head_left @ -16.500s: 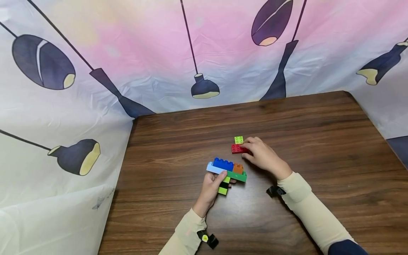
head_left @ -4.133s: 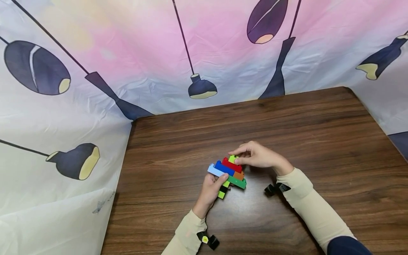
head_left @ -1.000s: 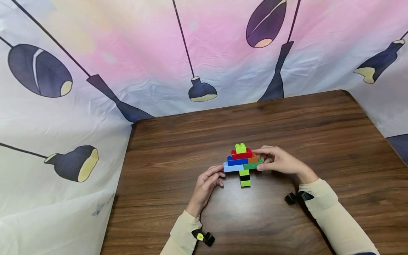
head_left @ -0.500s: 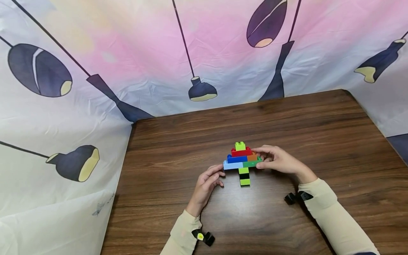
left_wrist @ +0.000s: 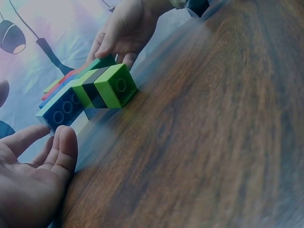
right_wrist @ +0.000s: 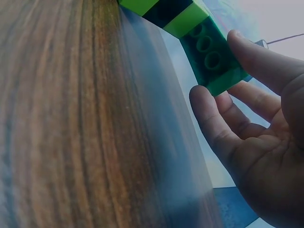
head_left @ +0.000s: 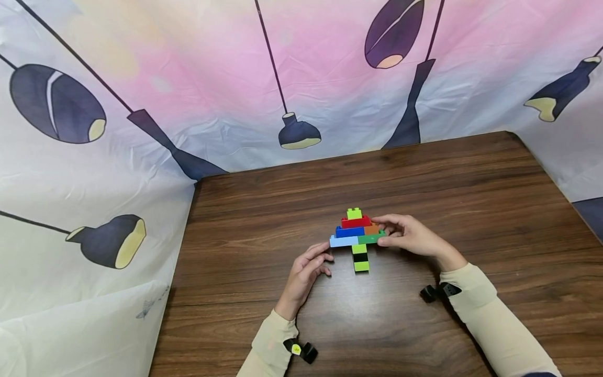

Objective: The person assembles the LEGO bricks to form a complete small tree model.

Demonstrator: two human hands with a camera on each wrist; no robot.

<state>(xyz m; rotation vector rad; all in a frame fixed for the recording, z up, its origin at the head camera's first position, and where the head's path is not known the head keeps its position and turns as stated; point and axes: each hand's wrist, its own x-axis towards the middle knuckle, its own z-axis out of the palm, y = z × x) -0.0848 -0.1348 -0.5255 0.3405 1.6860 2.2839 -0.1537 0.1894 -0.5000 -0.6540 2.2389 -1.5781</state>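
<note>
A tree-shaped model of toy building bricks is between the two hands. Its trunk has lime and black bricks [head_left: 360, 257]. Above lie a light blue brick [head_left: 344, 241] and a green brick [head_left: 369, 239], then blue [head_left: 349, 232] and orange [head_left: 371, 229], red [head_left: 355, 223] and a lime top brick [head_left: 354, 213]. My right hand [head_left: 412, 235] pinches the model's right end, thumb on the green brick. My left hand [head_left: 303, 272] has a fingertip at the light blue brick's end, its other fingers loosely bent. The left wrist view shows the trunk's underside [left_wrist: 122, 85], tilted towards that camera.
The model is over a brown wood-grain table [head_left: 264, 220]. Behind and left of it hangs a pastel cloth [head_left: 212, 78] printed with dark lamps. Each wrist wears a black strapped device [head_left: 301, 351].
The red and top lime bricks, loose on the table at first, now sit on the model. My left hand has let go of the trunk. Lately the model has shifted slightly away from me.
</note>
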